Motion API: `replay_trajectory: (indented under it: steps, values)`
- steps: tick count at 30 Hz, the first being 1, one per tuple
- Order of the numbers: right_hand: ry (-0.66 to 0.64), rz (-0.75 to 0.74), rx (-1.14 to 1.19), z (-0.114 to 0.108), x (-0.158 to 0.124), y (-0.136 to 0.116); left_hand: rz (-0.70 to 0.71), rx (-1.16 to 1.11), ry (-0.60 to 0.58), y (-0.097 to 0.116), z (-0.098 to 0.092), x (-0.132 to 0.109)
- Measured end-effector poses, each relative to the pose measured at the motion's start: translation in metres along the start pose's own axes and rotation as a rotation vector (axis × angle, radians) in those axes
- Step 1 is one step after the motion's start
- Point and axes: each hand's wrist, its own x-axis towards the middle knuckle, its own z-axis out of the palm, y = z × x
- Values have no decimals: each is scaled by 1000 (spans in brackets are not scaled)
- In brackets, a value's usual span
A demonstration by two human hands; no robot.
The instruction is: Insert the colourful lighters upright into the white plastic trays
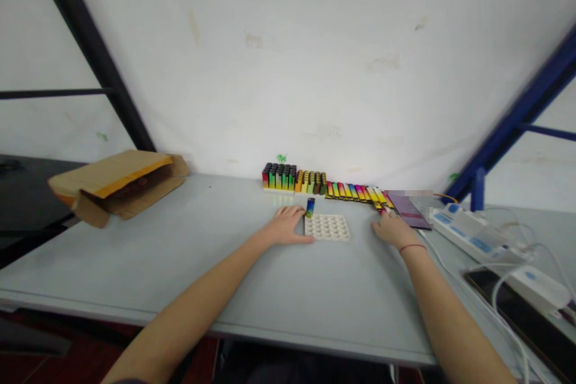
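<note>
A white tray (327,227) with rows of round holes lies flat on the grey table. Astride its left side is my left hand (285,226), thumb at the near corner and fingers at the far corner, holding it. One small blue-green tube (310,207) stands upright in the tray's far left corner. My right hand (390,228) is at the right end of a row of colourful tubes (353,192) lying side by side. Its fingers are closed around a small coloured tube (383,210), partly hidden by them.
Two blocks of upright tubes, black-topped (279,177) and yellow-green (311,182), stand by the wall. A dark purple flat panel (408,210) lies right of the row. Further right are a white power strip (477,237), cables and a dark phone-like slab (517,312). An opened brown paper bag (121,177) lies left.
</note>
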Motion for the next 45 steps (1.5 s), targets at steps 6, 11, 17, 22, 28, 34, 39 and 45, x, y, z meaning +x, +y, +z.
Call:
replay_trajectory:
  steps: [6, 11, 17, 22, 28, 34, 39, 45]
  values:
    - [-141, -99, 14, -14, -19, -28, -8, 18, -10, 1, -1, -1]
    - [-79, -252, 18, -23, -36, -51, -6, 28, -7, 1, -1, -1]
    - [59, -361, 105, -19, -26, -48, -7, 33, -21, 2, -3, -1]
    - [28, -212, 101, -11, -12, -40, 0, 36, -26, 2, -3, -1]
    - [53, -193, 93, -4, 2, -31, -6, 51, -31, 2, -2, 0]
    - [295, -271, 312, 8, 10, -27, -12, 48, -32, 3, -3, -1]
    - [386, -336, 642, -1, 5, -35, -7, 57, -30, 4, -5, -2]
    - [380, -425, 987, -11, -8, -53, -11, 66, -38, 4, -6, -2]
